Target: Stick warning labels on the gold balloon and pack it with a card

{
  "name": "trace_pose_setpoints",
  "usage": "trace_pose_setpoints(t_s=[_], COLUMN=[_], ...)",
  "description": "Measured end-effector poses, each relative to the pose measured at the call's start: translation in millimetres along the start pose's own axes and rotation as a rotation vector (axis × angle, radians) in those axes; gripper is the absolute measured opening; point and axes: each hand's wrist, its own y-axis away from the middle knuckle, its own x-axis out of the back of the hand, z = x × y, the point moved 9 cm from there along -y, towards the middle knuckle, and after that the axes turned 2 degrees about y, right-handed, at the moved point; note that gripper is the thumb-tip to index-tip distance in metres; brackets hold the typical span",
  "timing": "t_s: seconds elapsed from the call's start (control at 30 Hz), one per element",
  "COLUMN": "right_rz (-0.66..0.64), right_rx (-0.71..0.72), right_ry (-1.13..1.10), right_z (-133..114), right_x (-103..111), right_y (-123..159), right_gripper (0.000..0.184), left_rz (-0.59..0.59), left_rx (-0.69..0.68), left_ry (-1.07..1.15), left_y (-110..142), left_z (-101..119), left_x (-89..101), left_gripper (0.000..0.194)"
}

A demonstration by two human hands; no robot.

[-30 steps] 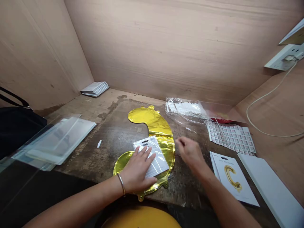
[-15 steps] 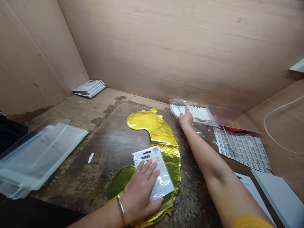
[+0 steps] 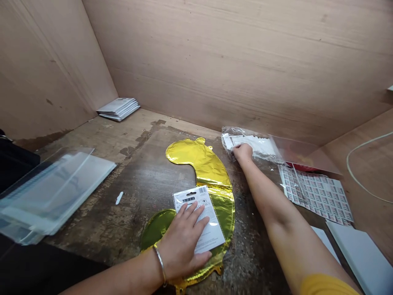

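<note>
A flat gold foil letter balloon (image 3: 211, 172) lies curved on the worn wooden tabletop (image 3: 138, 176). My left hand (image 3: 184, 241) presses flat, with fingers apart, on a white printed card (image 3: 211, 221) resting on the balloon's lower part. The hand hides the card's lower left corner. My right hand (image 3: 242, 152) reaches far forward and closes on the edge of a clear plastic bag (image 3: 260, 144) with white contents, just beyond the balloon's upper right edge.
A pile of clear sleeves (image 3: 55, 192) lies at the left. White packets (image 3: 118, 109) sit in the back corner. A sheet of small printed labels (image 3: 316, 196) and a white board (image 3: 359, 262) lie right. Plywood walls surround the tabletop.
Over the last second my right hand has moved forward from above the table to the plastic bag and closed on it. My left hand stays on the card.
</note>
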Motion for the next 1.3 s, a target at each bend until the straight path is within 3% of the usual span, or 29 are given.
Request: trace_pose_setpoints(t_s=[0.13,0.3,0.47,0.57,0.67,0.77,0.87,1.1,1.3], right_rz=[-0.088,-0.09,-0.01,0.076,0.141,0.165,0.18,0.223,0.09], right_rx=[-0.031,-0.044,-0.032,0.009,0.06,0.077,0.082,0.057,0.08], right_ry=[0.024,0.02,-0.024,-0.074,-0.151,-0.247,-0.264,-0.141,-0.001], right_z=[1.6,2.3,8.9,23.8,48.8,73.6,86.4,99.1,85.8], right_x=[-3.4,-0.5,23.9,52.6,76.3,83.7,80.4,91.2,64.5], right_y=[4.2,14.7,30.8,59.6,109.1,157.6,180.8,165.8,128.2], right_gripper=[0.034,0.033,0.025,0.017,0.022,0.026,0.02,0.026,0.021], left_rz=[-0.014,-0.006,0.023,0.017,-0.008,-0.04,-0.056,-0.028,-0.002], left_rx=[0.005,-0.006,-0.021,-0.029,-0.035,-0.03,-0.025,-0.034,-0.035], left_ry=[0.013,0.003,-0.008,-0.011,-0.031,-0.053,-0.077,-0.111,-0.102], left_y=[-0.7,-2.9,-2.7,-2.5,-2.9,-4.3,-5.1,-4.3,-5.0], left_z=[1.0,3.6,2.9,2.8,4.8,6.8,7.6,9.2,10.3], left_x=[0.8,4.1,4.6,3.7,3.6,3.6,3.3,4.8,4.6], left_gripper=[0.069,0.068,0.067,0.067,0.066,0.065,0.064,0.061,0.061])
